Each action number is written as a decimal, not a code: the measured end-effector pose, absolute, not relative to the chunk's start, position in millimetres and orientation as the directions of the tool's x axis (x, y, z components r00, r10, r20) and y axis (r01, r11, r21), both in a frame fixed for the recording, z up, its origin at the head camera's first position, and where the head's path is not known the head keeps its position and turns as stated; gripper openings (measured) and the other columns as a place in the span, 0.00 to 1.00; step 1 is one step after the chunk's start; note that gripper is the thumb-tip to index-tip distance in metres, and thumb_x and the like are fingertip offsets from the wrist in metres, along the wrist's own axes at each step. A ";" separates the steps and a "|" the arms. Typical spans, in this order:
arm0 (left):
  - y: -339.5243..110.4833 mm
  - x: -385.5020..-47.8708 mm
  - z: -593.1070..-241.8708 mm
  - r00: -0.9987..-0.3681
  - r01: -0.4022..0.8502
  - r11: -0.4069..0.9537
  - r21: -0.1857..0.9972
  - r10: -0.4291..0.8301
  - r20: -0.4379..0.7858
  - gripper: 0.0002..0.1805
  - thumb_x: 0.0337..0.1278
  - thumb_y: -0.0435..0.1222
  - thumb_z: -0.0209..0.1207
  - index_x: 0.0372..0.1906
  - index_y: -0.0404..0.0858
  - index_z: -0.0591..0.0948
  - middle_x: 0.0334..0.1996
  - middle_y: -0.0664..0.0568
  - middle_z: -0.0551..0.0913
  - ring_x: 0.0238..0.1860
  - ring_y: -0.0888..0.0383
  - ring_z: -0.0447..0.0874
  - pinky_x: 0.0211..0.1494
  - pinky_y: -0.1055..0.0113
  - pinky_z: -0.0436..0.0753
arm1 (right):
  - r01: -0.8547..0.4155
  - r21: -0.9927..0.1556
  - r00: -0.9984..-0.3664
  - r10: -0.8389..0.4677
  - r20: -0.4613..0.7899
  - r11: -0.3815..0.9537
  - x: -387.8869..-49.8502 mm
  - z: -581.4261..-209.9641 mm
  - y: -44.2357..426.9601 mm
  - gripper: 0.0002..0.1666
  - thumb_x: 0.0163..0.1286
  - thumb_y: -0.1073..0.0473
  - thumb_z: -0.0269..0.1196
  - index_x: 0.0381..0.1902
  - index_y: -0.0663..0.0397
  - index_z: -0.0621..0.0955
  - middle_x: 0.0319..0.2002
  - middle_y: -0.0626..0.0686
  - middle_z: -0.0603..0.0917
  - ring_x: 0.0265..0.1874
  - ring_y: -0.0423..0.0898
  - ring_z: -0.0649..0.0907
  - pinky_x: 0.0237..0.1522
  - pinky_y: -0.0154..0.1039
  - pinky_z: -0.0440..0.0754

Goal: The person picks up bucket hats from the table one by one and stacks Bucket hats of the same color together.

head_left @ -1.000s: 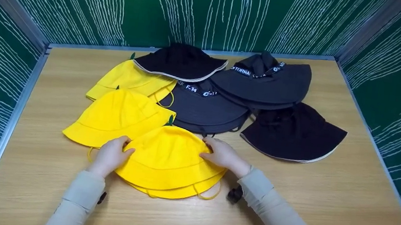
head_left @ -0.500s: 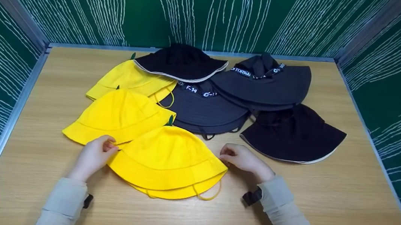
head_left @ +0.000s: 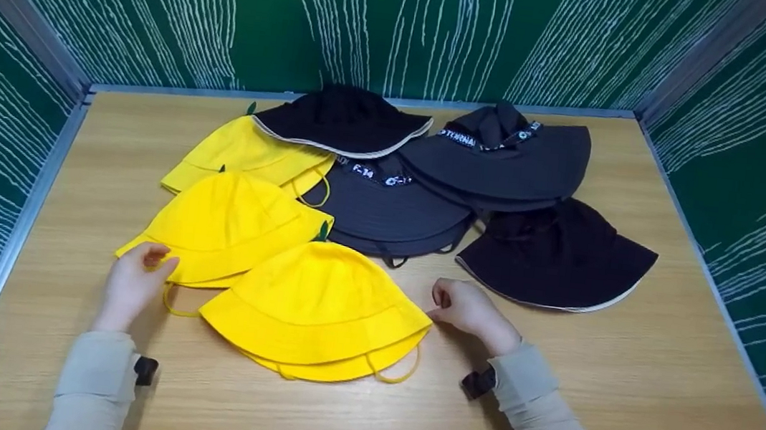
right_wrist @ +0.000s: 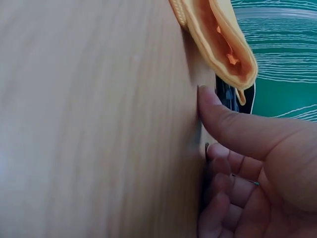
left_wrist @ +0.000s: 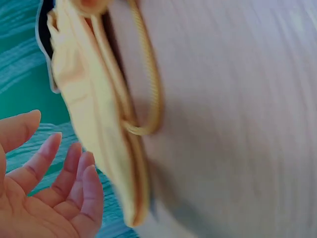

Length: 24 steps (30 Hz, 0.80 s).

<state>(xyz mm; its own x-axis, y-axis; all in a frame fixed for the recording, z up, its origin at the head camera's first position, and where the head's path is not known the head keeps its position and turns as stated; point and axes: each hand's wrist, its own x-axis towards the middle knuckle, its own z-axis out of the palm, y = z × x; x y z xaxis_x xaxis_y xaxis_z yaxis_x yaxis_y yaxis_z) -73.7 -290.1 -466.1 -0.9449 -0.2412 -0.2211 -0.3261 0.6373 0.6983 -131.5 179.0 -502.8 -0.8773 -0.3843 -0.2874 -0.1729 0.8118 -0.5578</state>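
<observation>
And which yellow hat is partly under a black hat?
The rearmost yellow hat: a black hat overlaps it. None covers the middle yellow hat or front yellow hat.

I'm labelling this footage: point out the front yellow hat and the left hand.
Front yellow hat [head_left: 319, 298]: head view, lower part of its crown.
Left hand [head_left: 132, 282]: head view, its middle.

Evenly bright in the head view, softly shadowed on the table [head_left: 330, 425] behind the left hand [head_left: 133, 287] and the right hand [head_left: 476, 314]. Hazy and washed-out in both wrist views, blurred over the table beside each hand, palely glaring well away from the left.
</observation>
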 end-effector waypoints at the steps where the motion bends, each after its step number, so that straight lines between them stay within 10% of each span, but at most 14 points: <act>1: -292.7 -73.8 -468.2 -0.937 -0.347 0.628 0.696 -0.258 -0.235 0.23 0.68 0.37 0.50 0.59 0.24 0.68 0.57 0.29 0.71 0.58 0.37 0.67 0.65 0.47 0.65 | -0.177 -0.553 -0.878 -0.384 -0.284 0.814 -131.2 -502.9 178.3 0.17 0.51 0.62 0.71 0.22 0.53 0.71 0.18 0.46 0.68 0.20 0.43 0.68 0.26 0.35 0.65; 18: -329.1 -80.6 -479.8 -0.780 -0.622 0.406 0.670 -0.400 -0.481 0.47 0.67 0.46 0.49 0.72 0.30 0.33 0.70 0.27 0.38 0.71 0.34 0.45 0.73 0.45 0.49 | -0.208 -0.522 -0.882 -0.389 -0.265 0.827 -130.0 -505.2 179.9 0.17 0.51 0.61 0.71 0.23 0.52 0.71 0.18 0.45 0.68 0.20 0.43 0.68 0.27 0.35 0.64; 24: -330.8 -86.1 -477.5 -0.756 -0.654 0.447 0.610 -0.348 -0.555 0.49 0.64 0.51 0.53 0.73 0.30 0.38 0.68 0.28 0.41 0.66 0.34 0.48 0.72 0.42 0.49 | -0.219 -0.521 -0.887 -0.390 -0.245 0.825 -129.3 -504.1 178.6 0.16 0.51 0.61 0.71 0.22 0.52 0.71 0.18 0.45 0.69 0.20 0.43 0.68 0.26 0.35 0.64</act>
